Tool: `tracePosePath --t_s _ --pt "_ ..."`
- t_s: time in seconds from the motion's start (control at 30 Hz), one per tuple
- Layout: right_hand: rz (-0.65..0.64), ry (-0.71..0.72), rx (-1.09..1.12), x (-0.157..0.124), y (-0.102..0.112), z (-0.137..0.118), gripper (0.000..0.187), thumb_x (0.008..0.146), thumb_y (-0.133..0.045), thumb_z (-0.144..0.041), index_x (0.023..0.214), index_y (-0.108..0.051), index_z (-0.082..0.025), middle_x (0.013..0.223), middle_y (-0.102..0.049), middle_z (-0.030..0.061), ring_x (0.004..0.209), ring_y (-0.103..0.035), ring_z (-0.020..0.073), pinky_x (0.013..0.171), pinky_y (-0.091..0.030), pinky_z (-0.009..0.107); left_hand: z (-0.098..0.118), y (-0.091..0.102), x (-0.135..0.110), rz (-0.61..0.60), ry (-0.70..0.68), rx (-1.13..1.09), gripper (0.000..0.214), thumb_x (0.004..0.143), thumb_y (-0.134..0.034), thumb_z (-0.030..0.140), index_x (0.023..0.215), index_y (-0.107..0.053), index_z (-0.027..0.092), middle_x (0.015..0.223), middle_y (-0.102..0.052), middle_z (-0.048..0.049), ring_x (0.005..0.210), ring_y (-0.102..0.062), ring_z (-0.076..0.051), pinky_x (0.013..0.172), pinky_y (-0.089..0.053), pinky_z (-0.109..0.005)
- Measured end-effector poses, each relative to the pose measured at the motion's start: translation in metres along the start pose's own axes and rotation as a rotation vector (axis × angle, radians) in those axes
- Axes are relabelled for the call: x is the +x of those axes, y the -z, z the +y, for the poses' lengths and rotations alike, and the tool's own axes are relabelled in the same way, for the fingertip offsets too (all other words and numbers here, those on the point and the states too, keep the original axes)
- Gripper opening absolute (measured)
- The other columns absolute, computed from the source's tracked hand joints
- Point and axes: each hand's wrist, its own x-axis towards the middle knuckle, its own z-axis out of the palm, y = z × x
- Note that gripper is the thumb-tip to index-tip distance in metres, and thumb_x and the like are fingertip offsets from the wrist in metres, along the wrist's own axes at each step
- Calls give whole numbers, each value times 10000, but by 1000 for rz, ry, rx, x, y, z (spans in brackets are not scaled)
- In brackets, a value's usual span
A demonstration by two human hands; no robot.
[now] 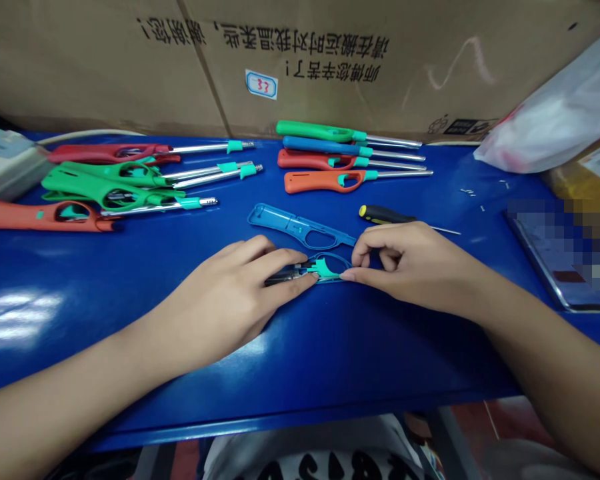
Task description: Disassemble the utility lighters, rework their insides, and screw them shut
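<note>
On the blue tabletop lies an opened gas lighter (303, 269), its inner parts exposed in a blue half-shell. A teal trigger (323, 268) sits in it, by the loop of the handle. My left hand (245, 280) grips the lighter's rear portion, thumb and index finger along its sides; the palm hides that end. At the front end, my right hand (415, 263) closes thumb and fingers on the lighter; exactly what it pinches is hidden. Just behind lies the other blue half-shell (285, 221), its hollow side up. A black and yellow screwdriver (386, 214) rests behind my right hand.
Several partly assembled lighters (105, 183) lie at the left, beside a white device (10, 160). Several closed lighters (325, 181) lie at the back. Small screws (467, 192), a phone (555, 267) and a plastic bag (555, 113) are at the right. A cardboard box (330, 100) stands behind.
</note>
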Motion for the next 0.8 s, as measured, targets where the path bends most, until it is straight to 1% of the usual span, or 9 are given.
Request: tracePosePath --t_s 0.17,0.33,0.43,0.53,0.7,0.8 --pt "-20 -74 13 -1 3 -3 154 822 -759 -371 771 -706 -236 525 -445 -81 471 -410 89 527 -339 263 0 0 0 4 2 -14 404 993 -548 136 1372 -670 200 1320 -674 -141 1054 -604 -320 841 -602 -505" --pt "-56 -76 10 -4 5 -2 127 834 -728 -353 798 -698 -236 492 -407 -94 440 -380 85 507 -324 263 -1 0 -1 13 13 -46 382 1006 -537 148 1352 -684 213 1335 -679 -129 1067 -607 -303 862 -586 -481" --pt "-73 -82 42 -5 6 -1 121 837 -717 -349 805 -702 -234 485 -393 -95 436 -365 86 498 -324 262 -1 0 -1 21 20 -53 369 1010 -538 156 1340 -693 214 1334 -687 -123 1055 -614 -290 864 -582 -461" --pt "-72 -102 82 -5 5 -2 123 828 -715 -349 794 -702 -231 477 -376 -97 428 -345 87 487 -322 265 -1 0 -1 23 8 -49 362 1006 -545 153 1327 -704 203 1328 -693 -131 1049 -618 -294 859 -584 -466" --pt "-65 -128 87 -3 5 -2 115 791 -736 -339 786 -701 -231 467 -408 -98 417 -367 85 483 -324 265 -1 1 -1 31 0 -44 348 1008 -548 154 1308 -718 198 1328 -700 -128 1036 -626 -285 855 -582 -453" --pt "-75 -122 72 -2 6 -1 128 806 -726 -355 778 -710 -231 460 -422 -93 417 -380 87 477 -321 260 -1 2 -1 34 3 -51 346 1008 -549 153 1306 -718 204 1334 -703 -116 1035 -629 -272 866 -576 -436"
